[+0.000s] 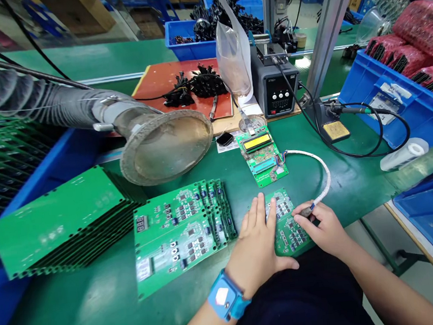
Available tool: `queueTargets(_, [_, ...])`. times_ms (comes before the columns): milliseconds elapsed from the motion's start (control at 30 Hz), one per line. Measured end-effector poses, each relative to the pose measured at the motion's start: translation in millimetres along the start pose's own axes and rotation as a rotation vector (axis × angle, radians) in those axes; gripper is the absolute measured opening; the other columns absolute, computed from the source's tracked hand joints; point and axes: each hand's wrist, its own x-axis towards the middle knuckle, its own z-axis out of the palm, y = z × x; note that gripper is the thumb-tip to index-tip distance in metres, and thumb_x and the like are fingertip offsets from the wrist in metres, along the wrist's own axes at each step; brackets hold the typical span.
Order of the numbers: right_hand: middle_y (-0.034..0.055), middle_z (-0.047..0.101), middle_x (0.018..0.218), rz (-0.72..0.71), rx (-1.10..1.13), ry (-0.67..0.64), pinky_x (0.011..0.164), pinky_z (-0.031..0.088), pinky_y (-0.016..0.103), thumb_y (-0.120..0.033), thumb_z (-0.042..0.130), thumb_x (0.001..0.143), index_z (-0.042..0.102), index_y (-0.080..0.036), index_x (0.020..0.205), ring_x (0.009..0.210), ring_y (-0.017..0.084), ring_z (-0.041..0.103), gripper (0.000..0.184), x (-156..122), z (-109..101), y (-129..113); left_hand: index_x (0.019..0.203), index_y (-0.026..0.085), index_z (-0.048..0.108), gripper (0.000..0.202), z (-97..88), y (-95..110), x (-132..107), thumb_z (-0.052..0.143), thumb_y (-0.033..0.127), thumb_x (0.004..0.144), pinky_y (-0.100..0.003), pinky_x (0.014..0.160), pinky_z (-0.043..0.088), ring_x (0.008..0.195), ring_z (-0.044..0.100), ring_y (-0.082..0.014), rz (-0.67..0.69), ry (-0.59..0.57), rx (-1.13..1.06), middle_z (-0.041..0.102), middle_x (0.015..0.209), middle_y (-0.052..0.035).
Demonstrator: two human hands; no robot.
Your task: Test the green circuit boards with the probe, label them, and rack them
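My left hand (253, 243) lies flat with fingers stretched over a green circuit board (282, 207), covering its left side. My right hand (324, 223) pinches a probe (308, 210) on a white sleeved cable, its tip at the right part of that board. The cable (326, 172) runs to a green programmer board (264, 158) with a yellow display and a blue socket, lying just beyond. Left of my left hand, several populated circuit boards (179, 232) overlap in a row. Farther left stands a stack of green boards (59, 218), plain side up.
A fume extractor hood (165, 147) hangs over the bench at left. A soldering station (276, 87) stands at the back, its iron stand (329, 121) to the right. Blue bins (413, 97) line the right side. A plastic roll (403, 154) lies near the right edge.
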Motion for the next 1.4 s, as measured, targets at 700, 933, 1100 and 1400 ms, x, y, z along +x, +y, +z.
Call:
queueTargets(700, [0.0211, 0.065, 0.108, 0.165, -0.459, 0.123, 0.088, 0.047, 0.053, -0.056, 0.044, 0.085, 0.059, -0.013, 0.119, 0.103, 0.038, 0.061, 0.057, -11, -75, 31, 0.144, 0.019, 0.030, 0.124, -53.7, 26, -55, 0.085, 0.055, 0.039, -0.065, 0.104, 0.032, 0.136, 0.019, -0.0487, 0.091, 0.142, -0.090, 0.020, 0.151, -0.0253])
queueTargets(933, [0.0221, 0.053, 0.128, -0.051, -0.491, 0.156, 0.098, 0.041, 0.057, -0.061, 0.045, 0.083, 0.045, -0.016, 0.136, 0.118, 0.039, 0.051, 0.069, 8, -55, -1, 0.147, 0.019, 0.023, 0.122, -119.6, -79, -78, 0.076, 0.067, 0.048, -0.065, 0.108, 0.018, 0.138, 0.015, -0.0465, -0.104, 0.226, 0.009, 0.023, 0.151, -0.0220])
queueTargets(1100, [0.0141, 0.052, 0.134, 0.165, 0.234, -0.312, 0.097, 0.048, 0.046, -0.049, 0.059, 0.081, 0.052, -0.022, 0.128, 0.118, 0.027, 0.055, 0.055, 37, 26, -38, 0.144, 0.015, 0.029, 0.120, -105.3, -110, -85, 0.071, 0.073, 0.048, -0.061, 0.110, 0.015, 0.140, 0.013, -0.0438, -0.229, 0.251, -0.238, 0.022, 0.152, -0.0225])
queueTargets(1400, [0.0092, 0.073, 0.083, 0.362, 0.665, -0.519, 0.073, 0.057, 0.036, -0.046, 0.066, 0.078, 0.067, -0.016, 0.086, 0.078, 0.020, 0.070, 0.031, 95, 86, -73, 0.121, 0.017, 0.058, 0.053, -73.7, -98, -85, 0.051, 0.054, 0.085, -0.041, 0.087, 0.054, 0.102, 0.066, -0.0263, -0.514, 0.287, -1.295, 0.066, 0.119, -0.0119])
